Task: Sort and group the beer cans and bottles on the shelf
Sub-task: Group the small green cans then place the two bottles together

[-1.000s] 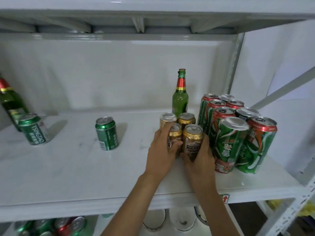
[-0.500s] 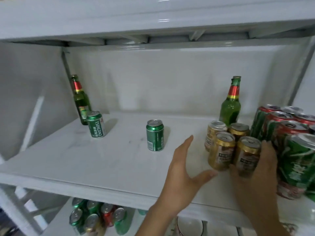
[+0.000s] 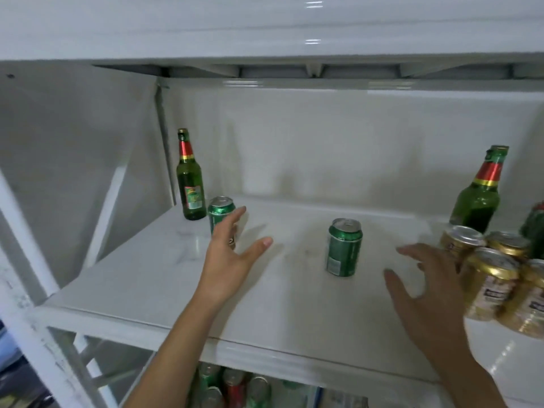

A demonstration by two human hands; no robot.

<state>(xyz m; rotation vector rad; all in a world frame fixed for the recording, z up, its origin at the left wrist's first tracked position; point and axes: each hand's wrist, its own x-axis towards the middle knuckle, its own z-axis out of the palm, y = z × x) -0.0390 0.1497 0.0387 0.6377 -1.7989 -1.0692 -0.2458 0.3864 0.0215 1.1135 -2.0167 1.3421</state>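
Two green cans on the white shelf (image 3: 147, 293): the left can (image 3: 221, 214) stands upright near the back-left corner, just beside a green bottle (image 3: 190, 184), and the middle can (image 3: 344, 247) stands alone, upright, well apart from everything else. Over on the right, four gold cans (image 3: 488, 278) packed tight together, touching one another, with a second bottle (image 3: 479, 198) upright behind them and a sliver of a green-and-red can (image 3: 534, 228) at the frame's edge.

The left hand (image 3: 228, 257) is out over the shelf, fingers spread wide, thumb out to the side, gripping nothing. Its fingertips overlap the left can's lower half in this view; whether they touch it, I cannot tell. The right hand (image 3: 424, 293) is open too, fingers fanned, empty, sitting just beside the gold cans on their left, with the middle can a little beyond its fingertips. It is blurred, so contact with the gold cans cannot be judged.

Below the shelf, more cans (image 3: 232, 387) show through on the lower level, green and red tops. White frame posts (image 3: 26, 319) run down the left side.
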